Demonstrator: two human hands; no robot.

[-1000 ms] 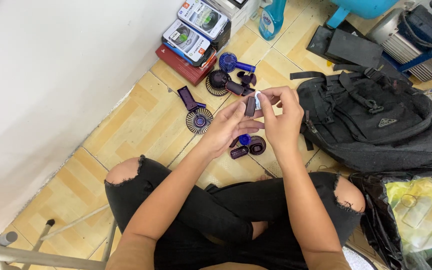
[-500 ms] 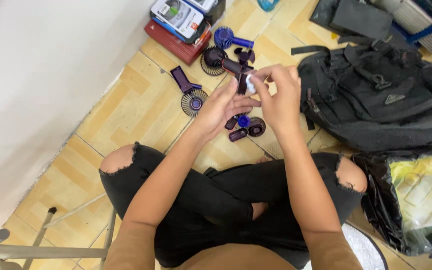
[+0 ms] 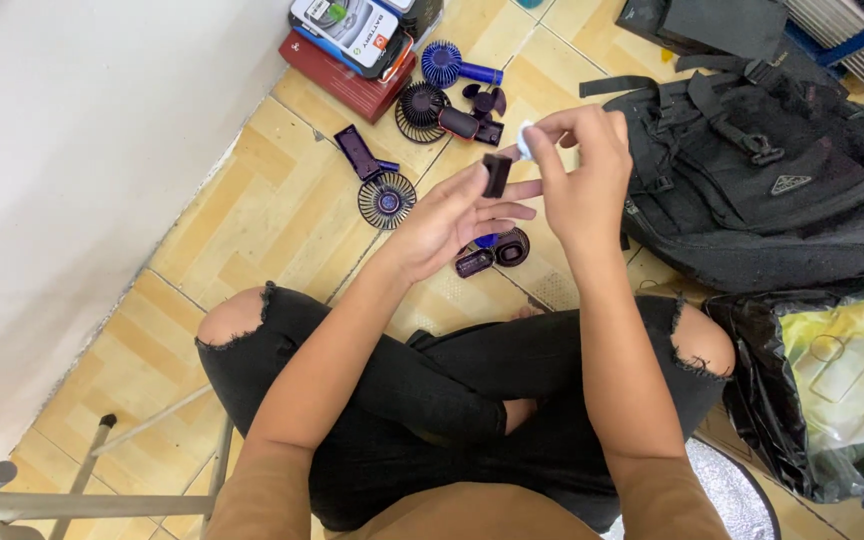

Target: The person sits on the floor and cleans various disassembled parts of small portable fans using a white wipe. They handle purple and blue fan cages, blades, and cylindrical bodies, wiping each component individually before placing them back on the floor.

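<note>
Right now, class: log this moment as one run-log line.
left hand: holds small dark part | right hand: pinches small white piece | floor: dismantled fans, black backpack

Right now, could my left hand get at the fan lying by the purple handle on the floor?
Probably yes: the fan lies in the open just beyond the left hand, though that hand holds a small dark part.
</note>
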